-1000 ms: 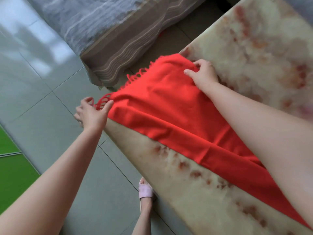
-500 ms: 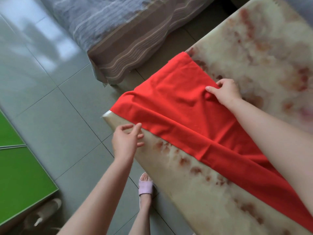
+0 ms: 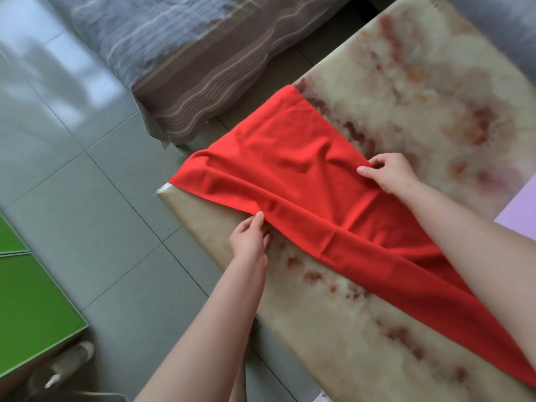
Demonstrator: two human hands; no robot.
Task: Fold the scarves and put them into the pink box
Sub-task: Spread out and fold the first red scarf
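A red scarf (image 3: 293, 175) lies folded lengthwise across the marbled table (image 3: 342, 314), running from the table's far left corner down to the right edge of view. My left hand (image 3: 251, 237) pinches the scarf's near edge. My right hand (image 3: 390, 174) grips its far edge, fingers curled into the cloth. A pale pink-lilac corner (image 3: 519, 213), perhaps the pink box, shows at the right edge.
A sofa or bed with a grey and brown striped cover (image 3: 185, 68) stands beyond the table's left end. Grey floor tiles (image 3: 95, 198) lie to the left. A green-topped piece of furniture (image 3: 32, 309) sits at the lower left, with a shoe (image 3: 66, 367) beside it.
The fringed end was turned under or folded in; the fringe no longer shows. Both hands moved along the scarf toward me, and now hold its two long edges.
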